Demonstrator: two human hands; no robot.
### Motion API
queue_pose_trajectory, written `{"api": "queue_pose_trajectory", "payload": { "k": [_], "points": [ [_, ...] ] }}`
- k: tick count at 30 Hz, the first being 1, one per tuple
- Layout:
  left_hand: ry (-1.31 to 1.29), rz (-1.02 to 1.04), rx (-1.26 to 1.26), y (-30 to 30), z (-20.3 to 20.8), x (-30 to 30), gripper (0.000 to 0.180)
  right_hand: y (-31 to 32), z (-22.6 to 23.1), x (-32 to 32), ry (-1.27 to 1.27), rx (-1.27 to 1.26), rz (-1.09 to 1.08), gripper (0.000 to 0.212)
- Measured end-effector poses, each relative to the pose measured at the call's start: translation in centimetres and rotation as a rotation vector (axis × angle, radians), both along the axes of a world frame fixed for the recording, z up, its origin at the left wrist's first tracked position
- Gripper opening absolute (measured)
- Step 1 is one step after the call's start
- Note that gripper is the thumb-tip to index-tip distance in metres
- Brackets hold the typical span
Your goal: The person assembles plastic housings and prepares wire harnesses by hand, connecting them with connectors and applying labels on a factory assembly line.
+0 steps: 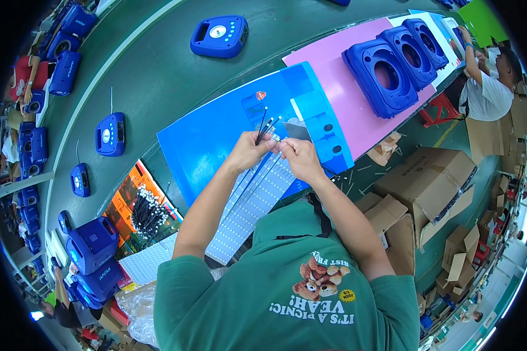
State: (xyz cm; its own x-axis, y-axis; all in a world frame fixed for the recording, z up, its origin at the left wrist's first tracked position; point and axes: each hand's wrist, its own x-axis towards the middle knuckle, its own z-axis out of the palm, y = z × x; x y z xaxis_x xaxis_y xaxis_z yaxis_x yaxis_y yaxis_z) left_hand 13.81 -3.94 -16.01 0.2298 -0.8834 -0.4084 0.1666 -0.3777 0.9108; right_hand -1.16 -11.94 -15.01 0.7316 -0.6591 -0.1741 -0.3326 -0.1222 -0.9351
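My left hand (250,151) is closed in a pinch on several thin black cables (262,126), whose ends stick up past the fingers. Close against it, my right hand (301,159) pinches with thumb and forefinger beside a small white connector (275,138); exactly what it grips is too small to make out. Under both forearms lie white strip boards dotted with small light squares (263,196), partly hidden by the arms. They rest over a glossy blue sheet (202,137). To the left sits a heap of black cables with white plugs (149,213).
Blue speaker housings (386,79) stand on a pink sheet (334,50) at the right. A blue unit with a round dial (219,36) lies on the green bench beyond. Open cardboard boxes (424,181) are at my right. A co-worker (489,82) works at the far right.
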Motion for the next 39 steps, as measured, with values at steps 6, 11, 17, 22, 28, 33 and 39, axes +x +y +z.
{"api": "queue_pose_trajectory", "payload": {
  "k": [6, 11, 17, 22, 28, 33, 39],
  "points": [
    [-0.02, 0.0, 0.012, 0.0, 0.2, -0.1, 0.016, 0.2, -0.9, -0.1, 0.068, -0.068, -0.07, 0.027],
    [0.009, 0.053, 0.047, 0.2, 0.3, -0.3, 0.018, 0.2, -0.5, -0.1, -0.096, 0.225, -0.177, 0.023],
    [0.009, 0.047, 0.082, 0.0, 1.4, -0.4, 0.021, 0.7, -1.0, 0.0, -0.175, 0.353, -0.264, 0.017],
    [-0.011, 0.027, 0.034, 0.1, 0.6, -0.5, 0.021, 0.5, -1.4, -0.1, -0.147, 0.253, -0.249, 0.016],
    [-0.049, 0.023, 0.009, 0.2, 0.2, -0.7, 0.017, 0.2, -1.1, -0.1, -0.072, 0.146, -0.187, 0.017],
    [-0.106, -0.013, 0.004, 0.3, -0.3, -0.6, 0.014, -0.1, -0.6, -0.2, 0.043, -0.016, -0.109, 0.018],
    [-0.252, -0.133, -0.013, 0.3, 0.4, -0.4, 0.016, -0.7, 0.1, -0.3, 0.109, -0.405, -0.004, 0.019]
  ]
}}
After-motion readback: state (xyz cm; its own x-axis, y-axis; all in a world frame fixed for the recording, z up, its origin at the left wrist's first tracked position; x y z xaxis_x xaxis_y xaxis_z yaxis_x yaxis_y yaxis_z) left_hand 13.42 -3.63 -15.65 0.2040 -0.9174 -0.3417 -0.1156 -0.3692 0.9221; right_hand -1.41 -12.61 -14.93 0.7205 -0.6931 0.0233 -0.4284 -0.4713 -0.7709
